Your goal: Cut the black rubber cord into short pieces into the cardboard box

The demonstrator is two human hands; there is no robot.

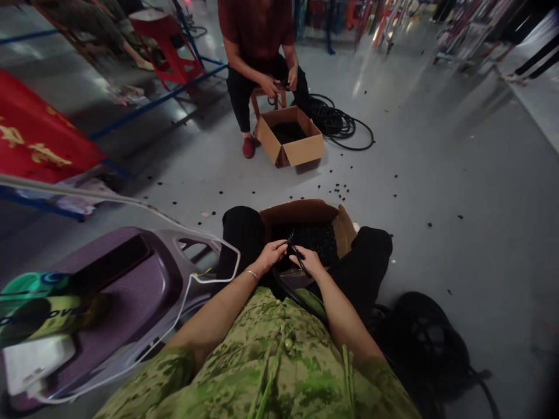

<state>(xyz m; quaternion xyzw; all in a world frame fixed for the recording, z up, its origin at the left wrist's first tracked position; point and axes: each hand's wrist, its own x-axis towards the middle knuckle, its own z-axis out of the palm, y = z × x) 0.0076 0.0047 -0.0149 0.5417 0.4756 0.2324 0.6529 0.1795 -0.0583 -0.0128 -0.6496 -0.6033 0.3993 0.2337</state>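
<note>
Over an open cardboard box between my knees, both hands come close together. My left hand is closed, its fingers pinching a black tube that curves back across my lap. Closed too, my right hand grips a slim black-handled tool, whose dark tip reaches toward my left fingertips. Its exact kind is hard to make out. Many small black pieces lie inside the box.
Across from me, a seated person handles something dark above another cardboard box. Black tubing coils lie beside them, and a dark coil rests at my right. A purple stool with a white cable stands left.
</note>
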